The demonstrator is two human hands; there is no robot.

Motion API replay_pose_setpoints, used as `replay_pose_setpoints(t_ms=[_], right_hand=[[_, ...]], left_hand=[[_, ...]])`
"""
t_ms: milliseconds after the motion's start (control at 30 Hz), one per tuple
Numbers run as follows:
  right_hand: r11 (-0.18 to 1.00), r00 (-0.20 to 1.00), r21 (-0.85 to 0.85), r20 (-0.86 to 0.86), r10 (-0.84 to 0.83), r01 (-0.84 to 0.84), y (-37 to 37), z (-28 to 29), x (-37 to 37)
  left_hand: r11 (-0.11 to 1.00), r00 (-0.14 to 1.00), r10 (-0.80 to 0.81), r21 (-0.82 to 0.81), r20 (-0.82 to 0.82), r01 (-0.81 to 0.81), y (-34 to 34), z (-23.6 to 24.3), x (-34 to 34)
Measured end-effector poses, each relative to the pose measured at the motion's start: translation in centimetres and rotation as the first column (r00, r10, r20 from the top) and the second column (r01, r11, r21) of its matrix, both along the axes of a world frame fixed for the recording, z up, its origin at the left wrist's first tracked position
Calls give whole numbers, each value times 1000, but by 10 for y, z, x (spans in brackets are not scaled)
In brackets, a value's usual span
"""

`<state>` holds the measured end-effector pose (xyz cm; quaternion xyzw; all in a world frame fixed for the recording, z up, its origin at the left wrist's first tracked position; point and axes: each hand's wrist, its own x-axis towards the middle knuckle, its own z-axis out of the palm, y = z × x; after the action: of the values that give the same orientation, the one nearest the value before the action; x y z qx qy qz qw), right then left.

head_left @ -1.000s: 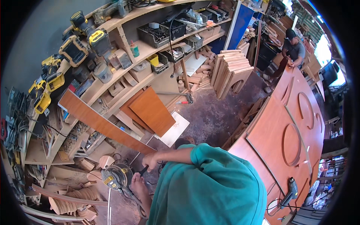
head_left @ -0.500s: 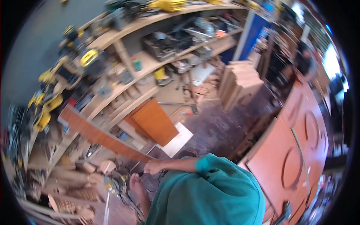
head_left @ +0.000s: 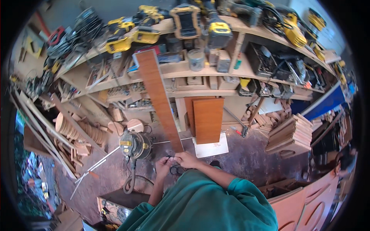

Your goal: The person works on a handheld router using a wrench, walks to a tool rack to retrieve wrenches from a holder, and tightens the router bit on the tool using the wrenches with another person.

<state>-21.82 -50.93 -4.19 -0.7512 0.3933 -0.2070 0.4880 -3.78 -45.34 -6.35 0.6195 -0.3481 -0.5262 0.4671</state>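
My left hand [head_left: 164, 164] and my right hand [head_left: 185, 159] are close together in front of my body. Their fingers are closed in a pinch. A small black thing [head_left: 169, 156] shows between the fingertips, too small to name. Thin black loops [head_left: 177, 169] lie or hang just below the hands; whether they join it I cannot tell. A long reddish-brown board [head_left: 162, 100] leans on the shelving, its lower end just beyond my right hand. To the left of my hands, a round shop vacuum [head_left: 135, 144] with a grey hose stands on the floor.
Wooden shelving [head_left: 210, 73] holds yellow-and-black power tools and bins. Orange-brown panels [head_left: 208, 119] lean below it, by a white sheet [head_left: 211, 148]. Stacked wooden pieces [head_left: 290, 135] stand right, near large reddish panels [head_left: 308, 206] and another person [head_left: 345, 163]. Wood offcuts [head_left: 79, 129] lie left.
My view has swung left and levelled, bringing the shelving to face me. My hands, slightly apart before, now meet at the fingertips. The board still leans in place.
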Motion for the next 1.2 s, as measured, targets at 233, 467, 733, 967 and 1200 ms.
replay_pose_setpoints(t_ms=[233,467,733,967,1200], right_hand=[[995,996,42,-17,91,-90,3,-3,51],[975,965,67,-142,219,-211,21,0,112],[962,990,237,26,137,-139,23,-22,147],[707,958,680,27,-286,192,16,14,175],[702,941,703,150,-302,113,12,18,162]], left_hand=[[987,984,161,-17,-79,-163,11,9,48],[955,933,296,33,-204,-295,46,-14,117],[909,822,417,156,-388,-387,71,-23,179],[959,925,277,19,-260,-282,79,-13,199],[954,906,281,-7,-318,-298,47,-12,196]])
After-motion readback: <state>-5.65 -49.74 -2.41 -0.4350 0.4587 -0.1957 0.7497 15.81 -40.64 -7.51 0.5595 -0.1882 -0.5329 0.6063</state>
